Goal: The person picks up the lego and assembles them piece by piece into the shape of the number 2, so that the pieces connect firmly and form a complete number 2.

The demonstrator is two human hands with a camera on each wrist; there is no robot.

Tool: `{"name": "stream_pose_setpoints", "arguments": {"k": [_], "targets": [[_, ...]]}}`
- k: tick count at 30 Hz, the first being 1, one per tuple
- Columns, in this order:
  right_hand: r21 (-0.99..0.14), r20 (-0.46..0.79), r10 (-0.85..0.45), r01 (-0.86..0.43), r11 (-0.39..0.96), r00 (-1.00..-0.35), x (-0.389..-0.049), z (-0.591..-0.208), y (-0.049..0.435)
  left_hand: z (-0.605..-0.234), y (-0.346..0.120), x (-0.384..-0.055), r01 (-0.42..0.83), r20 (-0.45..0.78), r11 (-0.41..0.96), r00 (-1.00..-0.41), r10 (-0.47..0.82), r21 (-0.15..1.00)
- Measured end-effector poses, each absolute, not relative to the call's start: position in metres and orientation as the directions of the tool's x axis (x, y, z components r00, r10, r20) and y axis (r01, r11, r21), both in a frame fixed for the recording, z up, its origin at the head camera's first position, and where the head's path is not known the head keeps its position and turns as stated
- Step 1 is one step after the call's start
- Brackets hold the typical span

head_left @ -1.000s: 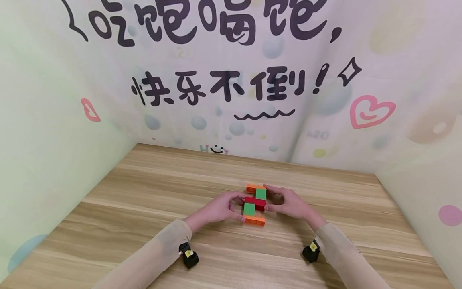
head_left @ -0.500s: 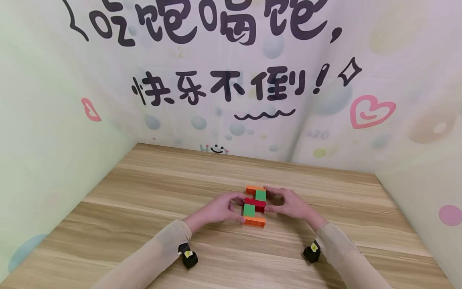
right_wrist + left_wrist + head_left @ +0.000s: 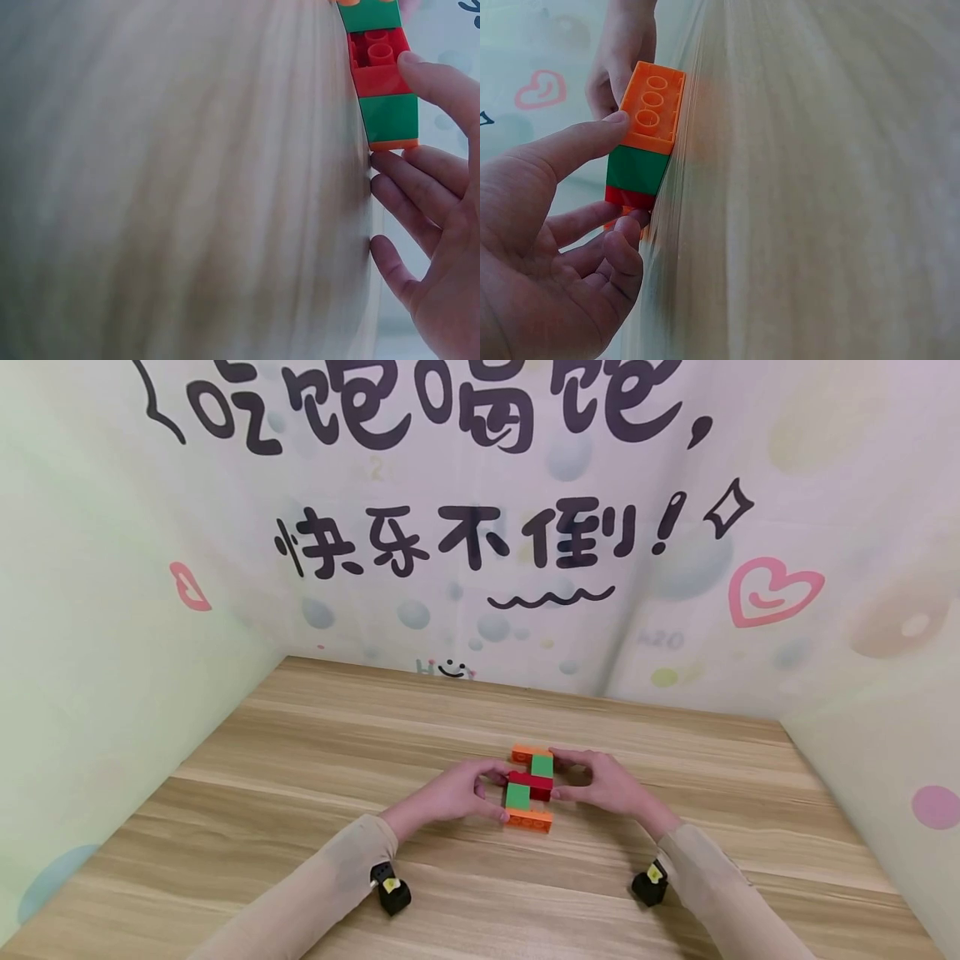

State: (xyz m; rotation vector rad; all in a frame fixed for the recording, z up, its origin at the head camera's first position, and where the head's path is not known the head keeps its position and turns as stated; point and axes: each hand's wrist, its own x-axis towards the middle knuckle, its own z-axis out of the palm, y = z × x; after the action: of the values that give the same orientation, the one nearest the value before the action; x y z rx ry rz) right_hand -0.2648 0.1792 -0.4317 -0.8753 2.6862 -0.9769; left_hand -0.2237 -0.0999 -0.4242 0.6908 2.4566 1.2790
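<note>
Five pieces would be too fine a tally, so simply: a joined block of toy bricks lies on its side on the table, stepped like an S. Nearest is an orange brick (image 3: pixel 529 822), then a green brick (image 3: pixel 517 797), a red brick (image 3: pixel 538 784), another green one and a far orange brick (image 3: pixel 522 753). My left hand (image 3: pixel 456 791) grips it from the left, thumb on the near orange brick, forefinger by the red. From the right, my right hand (image 3: pixel 609 783) holds it, thumb at the red brick (image 3: pixel 384 77), other fingers around the far orange end.
The wood-grain table (image 3: pixel 360 718) extends around the bricks. A white printed cloth (image 3: pixel 480 635) with dark lettering hangs behind it, and pale cloth walls (image 3: pixel 870 735) stand at both sides. A small black camera (image 3: pixel 392 893) sits on each wrist.
The brick block has shifted very slightly toward the person since the first frame. Both hands keep almost the same place and hold.
</note>
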Motion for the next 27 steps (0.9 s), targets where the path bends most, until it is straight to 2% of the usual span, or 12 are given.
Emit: {"name": "stream_pose_setpoints", "arguments": {"k": [18, 22, 27], "targets": [[-0.628, 0.048, -0.568, -0.468, 0.622, -0.821, -0.263, -0.434, 0.181, -0.424, -0.100, -0.224, 0.272, -0.042, 0.494, -0.844, 0.535, 0.826], [-0.565, 0.079, -0.575, -0.512, 0.647, -0.814, -0.260, -0.429, 0.182, -0.424, -0.102, -0.222, 0.291, -0.035, 0.506, -0.841, 0.540, 0.812], [-0.457, 0.213, -0.565, -0.592, 0.663, -0.797, -0.251, -0.409, 0.186, -0.415, -0.114, -0.217, 0.310, -0.031, 0.544, -0.849, 0.527, 0.780]]}}
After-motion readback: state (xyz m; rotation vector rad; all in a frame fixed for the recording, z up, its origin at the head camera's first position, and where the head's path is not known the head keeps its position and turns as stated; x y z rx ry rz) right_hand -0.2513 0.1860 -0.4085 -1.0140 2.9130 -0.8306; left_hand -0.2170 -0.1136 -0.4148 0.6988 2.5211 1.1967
